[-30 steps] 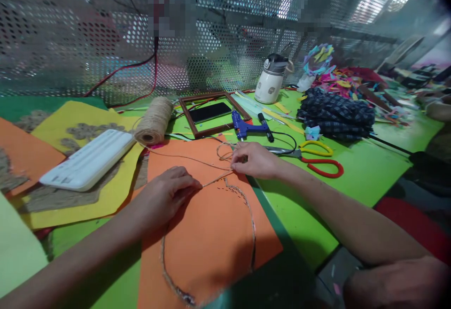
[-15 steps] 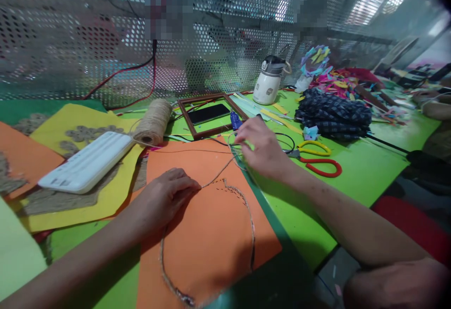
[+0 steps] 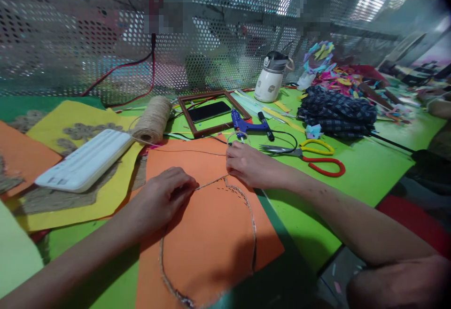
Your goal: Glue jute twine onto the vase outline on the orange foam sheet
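Note:
An orange sheet (image 3: 207, 234) lies in front of me, with twine (image 3: 254, 227) running along a curved outline on it and short dark dashes near its top. My left hand (image 3: 165, 198) rests on the sheet, thumb and fingers pinched on the twine at the outline's upper left. Closed around the same strand, my right hand (image 3: 248, 164) is low over the sheet's upper right part. Between both hands the strand stretches nearly straight. A thin loop of twine rises behind my right fingers. The twine spool (image 3: 153, 120) lies behind my left hand.
A blue glue gun (image 3: 252, 125), scissors (image 3: 320, 154) and a black marker (image 3: 266, 126) lie beyond my right hand. Behind are a phone (image 3: 210, 112) inside a brown frame (image 3: 190, 123) and a bottle (image 3: 271, 78). A white device (image 3: 84, 161) sits left; dark cloth (image 3: 336, 112) lies right.
My right hand has moved down and slightly left, closer to the sheet, uncovering the glue gun and marker. The strand between my hands lies lower and flatter. My left hand has barely moved.

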Action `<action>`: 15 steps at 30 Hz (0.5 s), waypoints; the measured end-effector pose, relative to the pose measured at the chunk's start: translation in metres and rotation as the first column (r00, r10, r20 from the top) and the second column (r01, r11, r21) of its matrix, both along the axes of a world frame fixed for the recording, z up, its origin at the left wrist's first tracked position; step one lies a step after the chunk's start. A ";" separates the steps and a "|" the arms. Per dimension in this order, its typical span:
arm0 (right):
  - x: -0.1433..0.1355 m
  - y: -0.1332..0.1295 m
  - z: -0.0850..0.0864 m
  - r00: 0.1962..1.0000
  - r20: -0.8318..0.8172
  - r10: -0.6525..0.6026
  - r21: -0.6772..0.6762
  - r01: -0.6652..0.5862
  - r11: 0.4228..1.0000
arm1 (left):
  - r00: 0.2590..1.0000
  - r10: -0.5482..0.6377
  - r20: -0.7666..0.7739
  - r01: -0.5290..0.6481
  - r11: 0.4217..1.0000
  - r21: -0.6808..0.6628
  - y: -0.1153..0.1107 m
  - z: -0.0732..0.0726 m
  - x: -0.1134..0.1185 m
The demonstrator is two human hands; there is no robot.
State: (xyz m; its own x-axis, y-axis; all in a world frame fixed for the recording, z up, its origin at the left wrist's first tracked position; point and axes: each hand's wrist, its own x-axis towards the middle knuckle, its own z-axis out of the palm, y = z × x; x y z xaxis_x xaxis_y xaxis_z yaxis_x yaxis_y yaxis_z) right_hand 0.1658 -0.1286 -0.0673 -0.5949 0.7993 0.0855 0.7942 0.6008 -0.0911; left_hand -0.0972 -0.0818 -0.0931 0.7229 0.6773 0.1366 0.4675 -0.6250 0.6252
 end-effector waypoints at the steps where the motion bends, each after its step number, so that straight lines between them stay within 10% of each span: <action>1: 0.001 -0.001 0.001 1.000 0.000 0.014 -0.003 -0.014 1.000 | 1.000 -0.009 -0.002 0.009 1.000 0.009 0.000 0.000 0.000; 15: 0.000 -0.004 0.005 0.997 0.066 0.041 -0.043 -0.038 0.998 | 0.994 -0.109 -0.029 0.112 0.985 0.133 0.001 -0.007 -0.004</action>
